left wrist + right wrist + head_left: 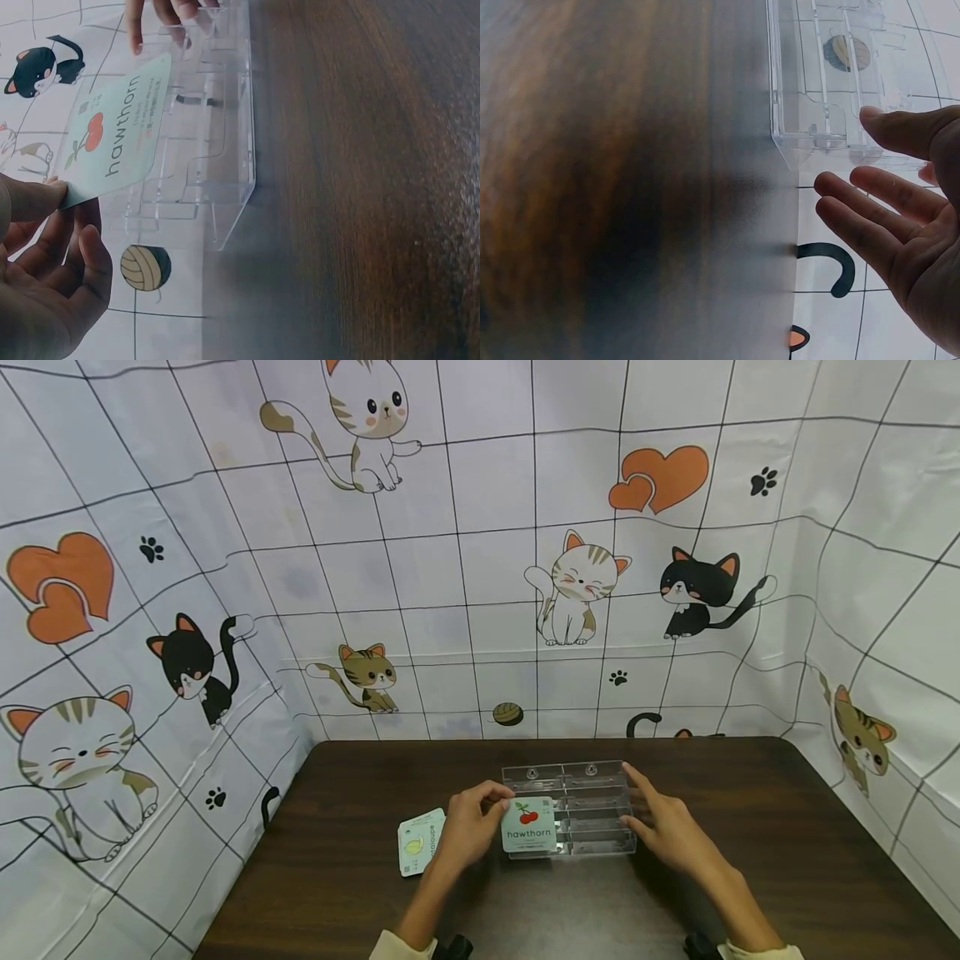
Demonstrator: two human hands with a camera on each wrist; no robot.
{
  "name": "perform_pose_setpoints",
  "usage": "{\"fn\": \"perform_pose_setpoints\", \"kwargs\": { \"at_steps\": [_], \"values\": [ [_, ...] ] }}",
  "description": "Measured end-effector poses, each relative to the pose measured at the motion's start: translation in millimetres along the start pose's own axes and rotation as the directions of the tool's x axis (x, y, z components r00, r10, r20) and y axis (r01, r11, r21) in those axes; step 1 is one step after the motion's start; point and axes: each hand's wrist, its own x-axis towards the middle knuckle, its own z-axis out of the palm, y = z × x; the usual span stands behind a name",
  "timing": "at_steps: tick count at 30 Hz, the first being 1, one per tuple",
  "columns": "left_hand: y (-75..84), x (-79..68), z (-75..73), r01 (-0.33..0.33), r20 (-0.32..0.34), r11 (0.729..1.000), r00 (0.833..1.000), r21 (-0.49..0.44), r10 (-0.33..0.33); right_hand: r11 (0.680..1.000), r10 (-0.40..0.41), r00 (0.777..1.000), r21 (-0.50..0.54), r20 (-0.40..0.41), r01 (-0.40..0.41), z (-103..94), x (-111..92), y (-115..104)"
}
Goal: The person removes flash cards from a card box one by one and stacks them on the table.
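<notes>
Between thumb and fingers my left hand pinches one edge of a pale green flashcard printed "hawthorn" with red fruit. In the head view this card overlaps the left part of a clear plastic rack with stepped compartments. My right hand is at the rack's right side, thumb and fingers spread and fairly straight; in the right wrist view the thumb is by the rack's end. A stack of flashcards, the top one showing a yellow-green fruit, lies on the table left of my left hand.
The dark wooden table carries the rack and the card stack. Behind and beside it hangs a white grid-patterned cloth with cartoon cats. The table's far edge runs just behind the rack.
</notes>
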Motion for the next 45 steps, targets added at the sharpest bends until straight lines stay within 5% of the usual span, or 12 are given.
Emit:
{"fn": "perform_pose_setpoints", "kwargs": {
  "at_steps": [45],
  "values": [
    [-4.5, -3.1, -19.1, -0.002, -0.032, 1.0, 0.999, -0.002, 0.002, 1.0, -0.004, 1.0, -0.006, 0.0, 0.004, 0.6, 0, 1]
  ]
}}
